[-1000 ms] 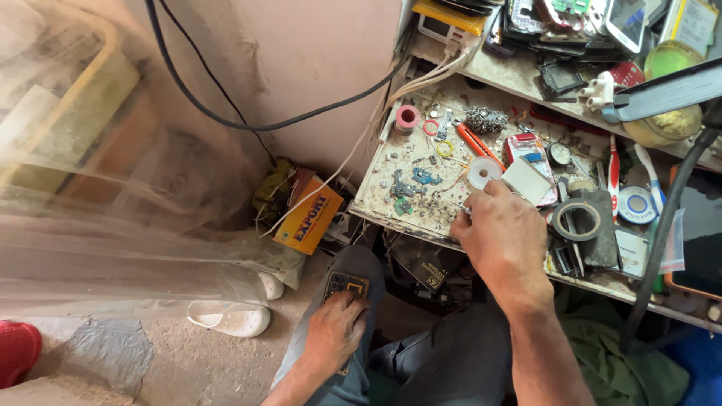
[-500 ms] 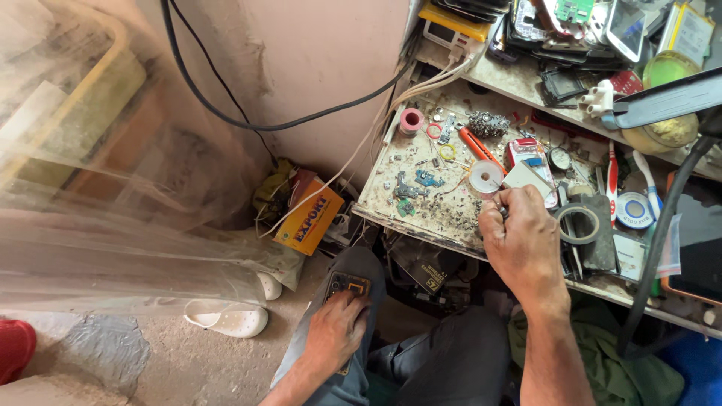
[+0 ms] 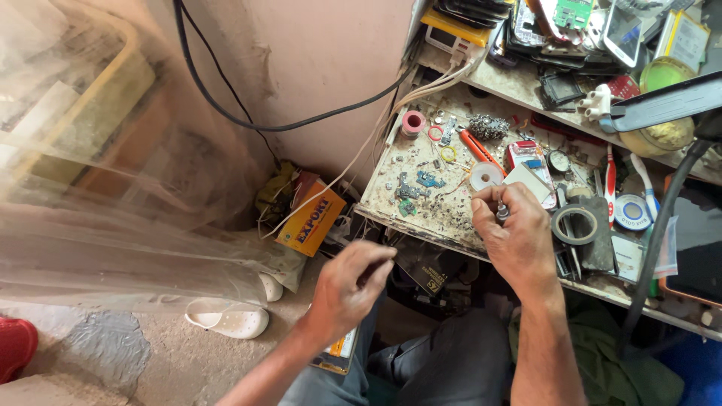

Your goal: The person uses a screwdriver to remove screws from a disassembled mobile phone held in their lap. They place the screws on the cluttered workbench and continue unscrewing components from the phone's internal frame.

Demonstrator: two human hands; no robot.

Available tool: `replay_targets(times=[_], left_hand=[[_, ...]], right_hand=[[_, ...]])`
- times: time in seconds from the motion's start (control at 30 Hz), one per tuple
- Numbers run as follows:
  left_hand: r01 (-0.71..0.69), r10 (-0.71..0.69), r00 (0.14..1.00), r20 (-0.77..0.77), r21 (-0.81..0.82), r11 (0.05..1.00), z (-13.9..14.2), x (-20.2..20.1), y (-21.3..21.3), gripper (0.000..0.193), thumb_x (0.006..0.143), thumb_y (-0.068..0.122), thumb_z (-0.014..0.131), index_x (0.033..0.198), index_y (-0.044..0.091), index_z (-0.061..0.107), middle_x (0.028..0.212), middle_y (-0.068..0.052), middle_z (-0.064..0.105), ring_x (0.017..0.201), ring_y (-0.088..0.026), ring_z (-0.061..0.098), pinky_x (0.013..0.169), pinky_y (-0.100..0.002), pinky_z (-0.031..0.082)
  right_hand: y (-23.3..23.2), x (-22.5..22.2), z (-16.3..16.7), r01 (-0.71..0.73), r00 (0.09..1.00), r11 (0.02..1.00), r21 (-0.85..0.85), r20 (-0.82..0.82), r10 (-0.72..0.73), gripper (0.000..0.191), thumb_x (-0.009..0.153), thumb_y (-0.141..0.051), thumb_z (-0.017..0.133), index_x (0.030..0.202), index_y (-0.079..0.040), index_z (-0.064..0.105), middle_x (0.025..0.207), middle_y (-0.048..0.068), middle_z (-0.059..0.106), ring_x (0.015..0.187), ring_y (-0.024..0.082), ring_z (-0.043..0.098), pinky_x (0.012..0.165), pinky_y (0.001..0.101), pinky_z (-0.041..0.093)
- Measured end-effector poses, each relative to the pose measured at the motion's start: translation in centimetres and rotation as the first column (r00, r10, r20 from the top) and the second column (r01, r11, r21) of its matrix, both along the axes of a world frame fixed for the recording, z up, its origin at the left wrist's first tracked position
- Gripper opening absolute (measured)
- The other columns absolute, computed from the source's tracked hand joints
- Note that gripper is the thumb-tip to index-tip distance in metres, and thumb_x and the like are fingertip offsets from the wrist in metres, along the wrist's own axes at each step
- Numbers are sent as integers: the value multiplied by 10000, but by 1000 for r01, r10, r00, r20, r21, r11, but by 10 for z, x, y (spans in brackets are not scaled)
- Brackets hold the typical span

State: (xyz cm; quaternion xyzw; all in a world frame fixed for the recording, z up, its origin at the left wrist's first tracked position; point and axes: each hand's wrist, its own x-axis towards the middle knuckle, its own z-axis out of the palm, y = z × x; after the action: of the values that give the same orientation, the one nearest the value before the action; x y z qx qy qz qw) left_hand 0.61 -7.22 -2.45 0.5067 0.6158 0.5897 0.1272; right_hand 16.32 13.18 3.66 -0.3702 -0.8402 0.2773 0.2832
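Observation:
My right hand (image 3: 519,240) rests at the front edge of a dirty, cluttered workbench (image 3: 421,218) and pinches a small metal-tipped tool (image 3: 501,211) upright. Just beyond it lie a white tape roll (image 3: 485,177) and a black tape roll (image 3: 575,224). My left hand (image 3: 350,289) hovers below the bench edge over my lap, its fingers curled together; whether anything is in them is hidden. Under that hand a yellow-and-black handheld meter (image 3: 338,355) lies on my knee.
Small circuit scraps (image 3: 417,186), a pink roll (image 3: 413,122), an orange-handled cutter (image 3: 477,150) and toothbrushes (image 3: 611,180) litter the bench. A shelf of phone parts (image 3: 571,30) sits behind. On the floor are an orange box (image 3: 312,218), a white sandal (image 3: 229,319) and plastic sheeting (image 3: 113,225).
My left hand has lifted off the meter on my lap and risen toward the bench edge. My right hand has drawn back to the front edge, the tool still in it.

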Motion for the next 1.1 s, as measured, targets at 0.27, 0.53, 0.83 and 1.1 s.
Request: replay_targets(times=[0.27, 0.53, 0.83, 1.1], left_hand=[[116, -116, 991, -69, 4, 993, 42, -9, 82, 202, 995, 153, 671, 1153, 35, 709, 1004, -134, 711, 888, -260, 702, 800, -363, 561], [395, -260, 686, 679, -48, 917, 31, 2, 117, 276, 1029, 265, 685, 1057, 1, 759, 774, -29, 667, 588, -64, 552, 500, -234, 428], [467, -345, 370, 862, 148, 871, 31, -4, 121, 199, 999, 258, 703, 1014, 59, 696, 823, 19, 652, 577, -14, 516, 437, -172, 345], [520, -509, 247, 825, 330, 788, 31, -11, 112, 204, 1048, 271, 652, 1094, 73, 673, 936, 22, 681, 632, -8, 511, 475, -160, 352]], right_hand=[[14, 4, -13, -149, 940, 724, -673, -324, -107, 144, 952, -145, 717, 1060, -50, 719, 683, -86, 545, 526, 6, 396, 454, 192, 270], [5, 5, -3, -118, 950, 802, -586, -300, -80, 134, 970, -146, 719, 1060, -49, 733, 725, -70, 554, 567, 15, 385, 483, 189, 256], [-18, -6, 25, -115, 955, 993, 38, -272, 121, 148, 933, -39, 787, 1081, -32, 778, 965, 8, 668, 836, 73, 596, 731, 216, 478], [-23, 6, 30, -67, 915, 985, -157, -402, -2, 188, 952, -34, 770, 1136, 4, 753, 1041, 5, 677, 944, 61, 610, 842, 196, 481]])
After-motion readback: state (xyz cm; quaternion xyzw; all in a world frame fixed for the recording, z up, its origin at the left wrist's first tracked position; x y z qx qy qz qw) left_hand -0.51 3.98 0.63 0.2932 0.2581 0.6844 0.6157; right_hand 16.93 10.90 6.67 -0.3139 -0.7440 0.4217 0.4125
